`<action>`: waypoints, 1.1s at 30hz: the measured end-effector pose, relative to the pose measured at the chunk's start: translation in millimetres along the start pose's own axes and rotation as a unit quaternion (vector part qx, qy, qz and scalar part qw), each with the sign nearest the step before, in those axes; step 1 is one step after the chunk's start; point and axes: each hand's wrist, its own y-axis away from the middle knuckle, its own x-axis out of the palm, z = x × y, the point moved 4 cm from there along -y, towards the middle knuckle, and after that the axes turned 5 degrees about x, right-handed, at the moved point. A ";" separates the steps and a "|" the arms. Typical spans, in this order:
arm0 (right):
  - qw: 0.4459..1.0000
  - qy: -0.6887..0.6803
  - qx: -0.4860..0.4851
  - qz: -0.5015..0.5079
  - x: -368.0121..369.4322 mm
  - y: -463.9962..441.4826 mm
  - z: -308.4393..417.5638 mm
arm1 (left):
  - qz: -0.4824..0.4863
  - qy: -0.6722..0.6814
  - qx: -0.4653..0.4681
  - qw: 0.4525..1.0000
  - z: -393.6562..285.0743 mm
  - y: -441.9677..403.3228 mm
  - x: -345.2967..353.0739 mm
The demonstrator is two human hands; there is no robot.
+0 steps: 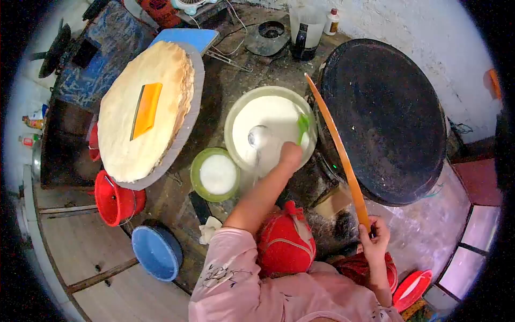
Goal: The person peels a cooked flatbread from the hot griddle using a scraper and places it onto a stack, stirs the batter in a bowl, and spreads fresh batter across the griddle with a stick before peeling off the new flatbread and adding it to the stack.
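My left hand (291, 154) reaches over a large pale bowl (232, 149) of white batter (274, 114). Its fingers are closed on a green tool (303, 124) at the bowl's right side; the exact kind cannot be made out. A metal ladle (258, 137) lies in the batter, to the left of that hand. My right hand (374, 235) grips the lower end of a long wooden spatula (343, 153). The spatula slants up along the left edge of a round black griddle (383, 118), whose surface is bare.
A stack of thin pancakes (120, 115) with a yellow scraper (146, 111) on top stands at left on a round board (188, 118). A green bowl (197, 185) holds white contents. Red (110, 201) and blue (155, 252) buckets are lower left; a pitcher (307, 29) stands behind.
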 end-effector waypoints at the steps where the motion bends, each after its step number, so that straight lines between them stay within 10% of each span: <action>1: 1.000 0.012 -0.013 0.003 0.2 0.3 6.4 | 0.026 0.047 -0.029 0.998 -10.6 10.9 -4.7; 6: 0.997 0.044 -0.058 -0.006 -3.3 5.6 7.7 | 0.055 0.289 -0.230 0.928 -17.3 77.4 -10.7; 11: 0.998 0.045 -0.048 0.006 -3.4 7.7 1.4 | 0.127 -0.121 0.167 0.970 26.5 99.6 -34.1; 33: 0.990 0.097 -0.105 0.004 8.9 -9.9 27.8 | 0.359 -0.429 0.028 0.829 50.9 52.2 -201.2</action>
